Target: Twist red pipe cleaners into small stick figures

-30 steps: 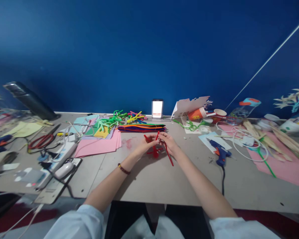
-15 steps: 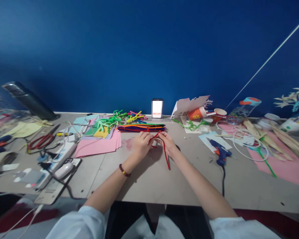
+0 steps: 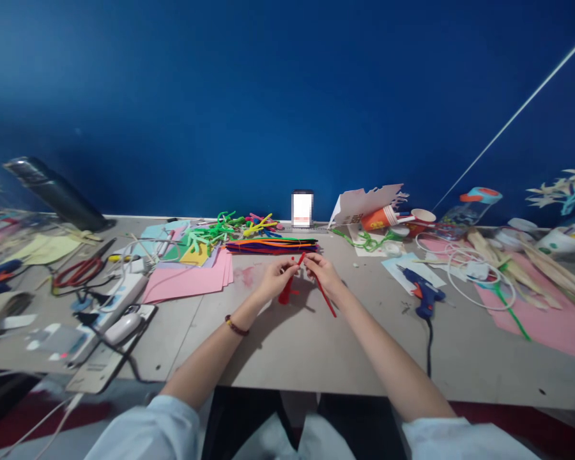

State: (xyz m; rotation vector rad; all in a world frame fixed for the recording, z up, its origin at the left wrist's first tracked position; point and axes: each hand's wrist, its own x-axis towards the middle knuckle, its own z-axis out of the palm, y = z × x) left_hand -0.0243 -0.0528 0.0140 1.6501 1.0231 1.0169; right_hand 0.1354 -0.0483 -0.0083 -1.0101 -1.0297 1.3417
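Note:
My left hand [image 3: 274, 279] is closed around part of a red pipe cleaner shape [image 3: 284, 295], which shows below its fingers. Pinched in my right hand [image 3: 324, 273] is a red pipe cleaner [image 3: 326, 299]; one end slants up between the hands and the longer end hangs toward me. The fingertips of both hands are close together, and whether the two red parts are joined I cannot make out. Just behind the hands lies a bundle of coloured pipe cleaners [image 3: 268, 246].
Pink paper [image 3: 186, 285] and bent green pipe cleaners [image 3: 225, 225] lie to the left, near a power strip [image 3: 108, 316]. On the right rest a blue glue gun [image 3: 425, 294], paper cups [image 3: 379, 219] and looped white cable [image 3: 460, 281]. A phone [image 3: 301, 209] stands against the blue wall.
My hands have moved slightly apart, and my left hand has turned, showing more of the red shape below it. The pipe cleaner's hanging end has swung to the right.

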